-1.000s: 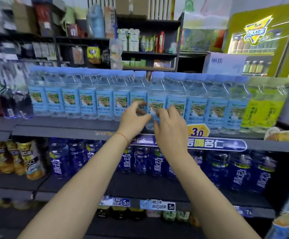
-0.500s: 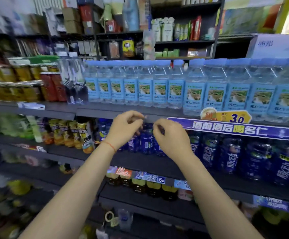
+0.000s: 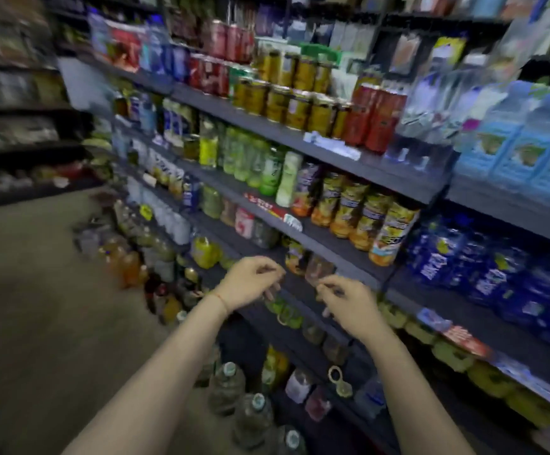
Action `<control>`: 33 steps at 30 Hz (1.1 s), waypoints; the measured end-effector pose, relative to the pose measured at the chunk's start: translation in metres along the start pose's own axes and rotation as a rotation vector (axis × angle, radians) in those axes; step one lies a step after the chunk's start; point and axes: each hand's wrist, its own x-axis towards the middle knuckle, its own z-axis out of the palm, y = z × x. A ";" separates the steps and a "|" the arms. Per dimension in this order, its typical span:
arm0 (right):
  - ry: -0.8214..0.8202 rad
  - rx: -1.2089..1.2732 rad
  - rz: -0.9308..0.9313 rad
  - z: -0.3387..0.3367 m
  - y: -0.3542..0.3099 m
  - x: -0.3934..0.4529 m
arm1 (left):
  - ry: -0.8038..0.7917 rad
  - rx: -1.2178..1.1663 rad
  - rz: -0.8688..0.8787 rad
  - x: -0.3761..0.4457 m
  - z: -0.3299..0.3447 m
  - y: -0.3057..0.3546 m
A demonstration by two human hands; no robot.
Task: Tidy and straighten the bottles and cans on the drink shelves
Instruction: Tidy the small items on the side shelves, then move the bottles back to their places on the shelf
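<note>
glossy plastic bottles [image 3: 383, 229] — matt dark shelves [image 3: 349, 159]

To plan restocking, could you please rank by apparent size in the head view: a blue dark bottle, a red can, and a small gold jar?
1. Blue dark bottle, though it is nearer the camera.
2. Red can.
3. Gold jar, smallest, but farther away and blurred.
</note>
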 end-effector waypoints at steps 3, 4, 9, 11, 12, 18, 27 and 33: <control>-0.067 0.050 -0.037 0.055 -0.035 0.035 | 0.090 -0.044 -0.043 0.012 -0.056 -0.032; -0.086 0.055 -0.042 0.070 -0.042 0.049 | 0.104 -0.046 -0.057 0.019 -0.072 -0.040; -0.092 0.096 -0.067 0.130 -0.067 0.134 | 0.125 -0.036 -0.105 0.077 -0.137 -0.080; -0.065 0.118 -0.088 0.151 -0.076 0.178 | 0.158 -0.028 -0.106 0.110 -0.162 -0.096; -0.053 0.142 -0.085 0.161 -0.081 0.202 | 0.174 -0.014 -0.098 0.128 -0.175 -0.104; -0.051 0.193 -0.063 0.204 -0.126 0.351 | 0.232 0.038 -0.176 0.236 -0.263 -0.130; 0.102 0.220 0.030 0.250 -0.195 0.533 | 0.289 0.176 -0.072 0.367 -0.363 -0.167; 0.318 0.231 0.204 0.282 -0.221 0.624 | 0.118 0.219 0.001 0.455 -0.423 -0.191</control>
